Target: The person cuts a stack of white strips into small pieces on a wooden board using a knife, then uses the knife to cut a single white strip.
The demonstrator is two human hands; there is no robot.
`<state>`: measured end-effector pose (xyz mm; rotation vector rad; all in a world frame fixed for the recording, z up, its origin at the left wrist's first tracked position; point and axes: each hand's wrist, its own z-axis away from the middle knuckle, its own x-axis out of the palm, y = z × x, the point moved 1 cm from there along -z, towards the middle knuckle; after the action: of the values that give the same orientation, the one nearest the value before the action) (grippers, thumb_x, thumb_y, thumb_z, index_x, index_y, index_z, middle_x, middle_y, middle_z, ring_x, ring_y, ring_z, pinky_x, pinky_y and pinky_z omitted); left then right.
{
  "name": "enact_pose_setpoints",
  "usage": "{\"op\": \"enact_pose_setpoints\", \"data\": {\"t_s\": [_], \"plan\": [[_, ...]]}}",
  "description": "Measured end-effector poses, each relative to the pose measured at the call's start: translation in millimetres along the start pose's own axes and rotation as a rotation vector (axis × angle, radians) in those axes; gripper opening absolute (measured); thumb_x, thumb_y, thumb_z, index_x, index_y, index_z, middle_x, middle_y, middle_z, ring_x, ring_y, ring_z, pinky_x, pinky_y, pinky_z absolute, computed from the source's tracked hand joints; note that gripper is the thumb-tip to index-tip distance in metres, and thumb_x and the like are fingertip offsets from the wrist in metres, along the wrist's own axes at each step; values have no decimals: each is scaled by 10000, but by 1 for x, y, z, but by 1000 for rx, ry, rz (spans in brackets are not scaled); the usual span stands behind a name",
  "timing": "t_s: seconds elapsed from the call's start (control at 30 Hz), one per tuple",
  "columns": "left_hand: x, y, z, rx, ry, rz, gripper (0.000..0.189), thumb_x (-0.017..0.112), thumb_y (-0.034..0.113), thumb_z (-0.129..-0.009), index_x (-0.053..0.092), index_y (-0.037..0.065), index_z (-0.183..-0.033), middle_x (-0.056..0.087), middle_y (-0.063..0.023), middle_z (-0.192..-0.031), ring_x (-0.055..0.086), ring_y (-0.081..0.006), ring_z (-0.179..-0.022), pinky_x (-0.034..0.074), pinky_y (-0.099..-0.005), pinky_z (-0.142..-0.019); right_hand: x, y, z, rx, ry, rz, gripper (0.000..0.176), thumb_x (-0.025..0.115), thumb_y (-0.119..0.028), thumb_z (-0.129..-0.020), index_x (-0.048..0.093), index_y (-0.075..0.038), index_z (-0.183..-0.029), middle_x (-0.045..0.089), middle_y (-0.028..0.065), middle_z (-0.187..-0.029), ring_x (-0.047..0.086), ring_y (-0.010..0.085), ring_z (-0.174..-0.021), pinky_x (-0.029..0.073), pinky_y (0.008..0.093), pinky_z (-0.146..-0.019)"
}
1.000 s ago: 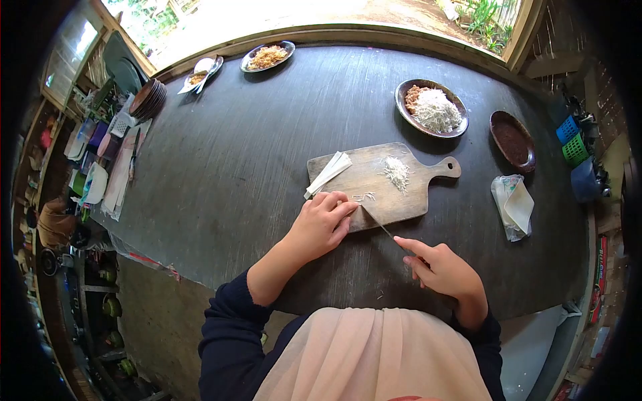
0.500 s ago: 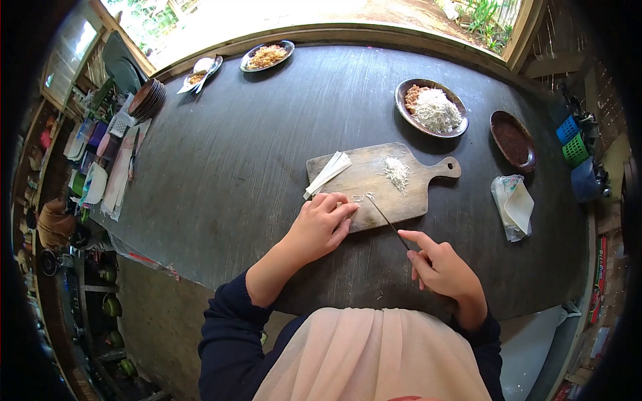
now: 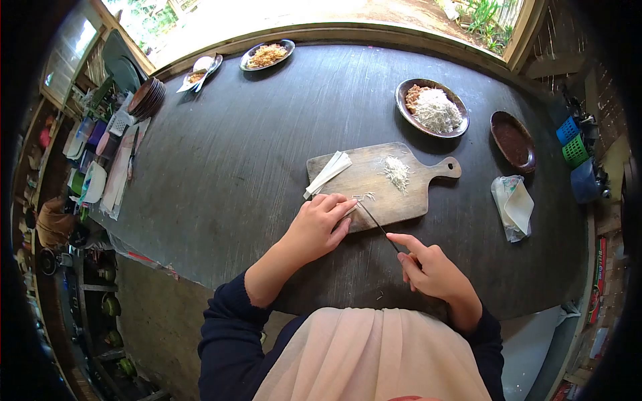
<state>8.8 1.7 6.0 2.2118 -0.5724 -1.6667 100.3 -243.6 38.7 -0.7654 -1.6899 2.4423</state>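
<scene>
**Trainee:** What is the state of the right grip?

**Technician:** The right hand (image 3: 431, 271) is closed around the handle of a knife (image 3: 378, 226), with the index finger laid along the top. The thin blade runs forward and to the left of this grip. Its tip sits on the cutting board (image 3: 374, 182).

**Trainee:** And the left grip?

**Technician:** The left hand (image 3: 317, 224) lies knuckles up on the near corner of the cutting board. Its fingers are curled narrow, with the fingertips just beside the blade tip. Whether they pin anything underneath is hidden, so I cannot tell.

**Trainee:** What lies around the two grips?

**Technician:**
- A few fine shreds (image 3: 365, 196) lie on the wood just beyond the left fingertips.
- A stack of white strips (image 3: 328, 174) lies further ahead of the left grip and overhangs the board edge.
- A shredded pile (image 3: 397, 172) lies ahead of the blade, towards the board's handle.

**Trainee:** And off the board?

**Technician:**
- The board lies flat on the dark worktop (image 3: 254, 147).
- A plate (image 3: 400, 100) of white shreds and brown food stands well ahead of the right grip.
- A dark oval dish (image 3: 495, 122) stands to the right of that plate.
- A crumpled plastic bag (image 3: 513, 206) lies to the right of the right grip, near the board's handle.

**Trainee:** Are there any markings?

**Technician:** The red packaging (image 3: 598, 281) far to the right of the right grip carries print, but it is too small to read.
</scene>
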Motion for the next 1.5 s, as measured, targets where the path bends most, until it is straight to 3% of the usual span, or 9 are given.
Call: {"op": "enact_pose_setpoints", "data": {"t_s": [0.77,1.5], "plan": [[5,-5,2,68,31,-125,395,619,234,-919,616,53,-1269,603,-73,-1163,559,-243,-1032,465,-394,-878,-4,3,-5,-16,-7,-21,385,493,-46,-984,506,-85,-1366,571,42,-595,537,95,-473,458,259,-505],[6,-4,2,17,-16,-107,413,646,234,-919,608,85,-1303,593,-73,-1204,550,-259,-1085,441,-410,-938,-4,4,-6,-16,7,-16,391,498,-42,-980,522,-91,-1367,560,37,-581,537,92,-467,460,256,-499]]}}
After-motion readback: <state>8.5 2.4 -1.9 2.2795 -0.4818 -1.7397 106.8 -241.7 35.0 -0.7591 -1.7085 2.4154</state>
